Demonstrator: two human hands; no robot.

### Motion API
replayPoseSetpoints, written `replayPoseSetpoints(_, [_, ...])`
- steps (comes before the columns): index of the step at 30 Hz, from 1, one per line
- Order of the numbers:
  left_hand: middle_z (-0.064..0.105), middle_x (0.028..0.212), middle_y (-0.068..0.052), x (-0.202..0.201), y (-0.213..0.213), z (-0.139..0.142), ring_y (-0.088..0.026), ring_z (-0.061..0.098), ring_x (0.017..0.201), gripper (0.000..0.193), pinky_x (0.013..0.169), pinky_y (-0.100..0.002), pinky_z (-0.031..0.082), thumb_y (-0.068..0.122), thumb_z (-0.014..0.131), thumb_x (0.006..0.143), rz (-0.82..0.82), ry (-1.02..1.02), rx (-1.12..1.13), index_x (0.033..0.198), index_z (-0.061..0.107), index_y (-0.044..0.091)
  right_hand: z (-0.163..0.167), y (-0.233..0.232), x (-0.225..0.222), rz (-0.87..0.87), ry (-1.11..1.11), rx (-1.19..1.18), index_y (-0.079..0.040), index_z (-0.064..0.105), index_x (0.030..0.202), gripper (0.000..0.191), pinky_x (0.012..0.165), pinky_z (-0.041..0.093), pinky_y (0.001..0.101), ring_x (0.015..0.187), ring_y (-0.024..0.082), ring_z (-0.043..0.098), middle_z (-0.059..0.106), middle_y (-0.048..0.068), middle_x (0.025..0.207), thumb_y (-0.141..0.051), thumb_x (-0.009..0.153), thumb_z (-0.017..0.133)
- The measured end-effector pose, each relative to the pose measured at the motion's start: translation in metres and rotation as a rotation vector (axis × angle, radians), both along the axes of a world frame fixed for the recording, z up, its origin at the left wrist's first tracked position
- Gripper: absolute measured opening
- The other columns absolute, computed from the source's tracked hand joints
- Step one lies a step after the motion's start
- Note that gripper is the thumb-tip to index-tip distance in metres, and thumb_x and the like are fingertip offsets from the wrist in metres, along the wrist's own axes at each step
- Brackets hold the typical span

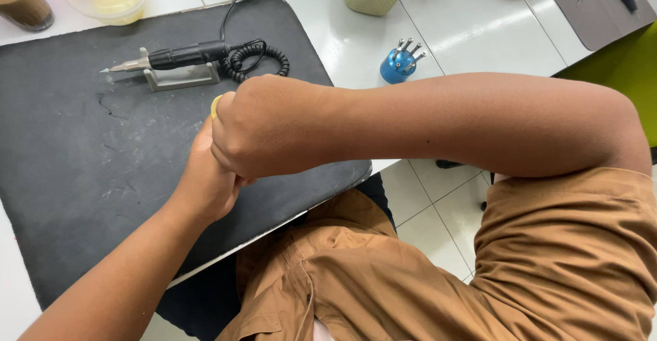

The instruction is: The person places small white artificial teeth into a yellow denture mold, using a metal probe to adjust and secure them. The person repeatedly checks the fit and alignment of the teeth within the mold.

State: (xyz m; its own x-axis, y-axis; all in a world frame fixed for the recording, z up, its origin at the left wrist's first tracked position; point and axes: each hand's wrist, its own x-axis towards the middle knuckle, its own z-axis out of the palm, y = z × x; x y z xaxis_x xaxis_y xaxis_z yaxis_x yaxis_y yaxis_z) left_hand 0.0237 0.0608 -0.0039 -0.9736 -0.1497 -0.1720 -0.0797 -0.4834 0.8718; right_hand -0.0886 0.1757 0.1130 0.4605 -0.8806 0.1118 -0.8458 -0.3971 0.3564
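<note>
Small yellow piece [215, 106] peeks out between both clasped hands [233, 149]

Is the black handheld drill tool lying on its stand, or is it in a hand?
On its stand. The black drill tool lies flat across the small grey stand on the black mat; neither hand touches it.

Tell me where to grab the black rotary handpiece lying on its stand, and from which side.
Take the black rotary handpiece around its thick black barrel, coming down from above. It lies level across the pale stand, so the barrel's top and sides are open. Keep off the metal tip pointing left, and off the right end, where the coiled cord joins. Both hands, left hand and right hand, are clasped together nearby.
</note>
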Motion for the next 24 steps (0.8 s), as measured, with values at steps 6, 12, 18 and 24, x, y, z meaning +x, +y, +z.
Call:
replayPoseSetpoints(6, [0.050, 0.072, -0.001, -0.002, -0.005, -0.001, -0.010, 0.042, 0.053, 0.012, 0.048, -0.026, 0.035, 0.022, 0.042, 0.108, 0.049, -0.027, 0.006, 0.112, 0.047, 0.012, -0.002, -0.005, -0.002, -0.028, -0.056, -0.017, -0.002, 0.068, 0.067, 0.019, 0.040, 0.051, 0.0344, 0.054, 0.022, 0.065, 0.063, 0.011, 0.057, -0.016, 0.073, 0.079])
replayPoseSetpoints(12, [0.052, 0.076, -0.001, -0.001, -0.002, -0.001, -0.008, 0.043, 0.055, 0.015, 0.049, -0.025, 0.038, 0.023, 0.043, 0.106, 0.110, 0.002, -0.057, 0.117, 0.047, 0.013, -0.009, -0.005, 0.002, -0.135, -0.127, -0.011, -0.001, 0.067, 0.068, 0.017, 0.039, 0.053, 0.0372, 0.053, 0.024, 0.067, 0.065, 0.013, 0.057, -0.014, 0.070, 0.078])
replayPoseSetpoints(18, [0.050, 0.086, -0.001, -0.003, -0.004, -0.002, -0.007, 0.043, 0.060, 0.020, 0.053, -0.024, 0.041, 0.016, 0.045, 0.107, 0.149, 0.065, -0.049, 0.125, 0.038, 0.013, -0.012, -0.012, -0.002, -0.250, -0.191, -0.028, -0.002, 0.067, 0.072, 0.016, 0.044, 0.056, 0.0396, 0.057, 0.029, 0.072, 0.068, 0.015, 0.062, -0.014, 0.069, 0.078])
replayPoseSetpoints(24, [0.049, 0.089, -0.002, -0.004, -0.007, -0.008, -0.006, 0.045, 0.064, 0.023, 0.059, -0.024, 0.047, 0.015, 0.047, 0.109, 0.176, 0.139, -0.169, 0.124, 0.030, 0.011, -0.011, -0.015, -0.007, -0.266, -0.236, -0.067, -0.003, 0.068, 0.075, 0.011, 0.052, 0.059, 0.0407, 0.062, 0.029, 0.073, 0.070, 0.013, 0.067, -0.010, 0.073, 0.077])
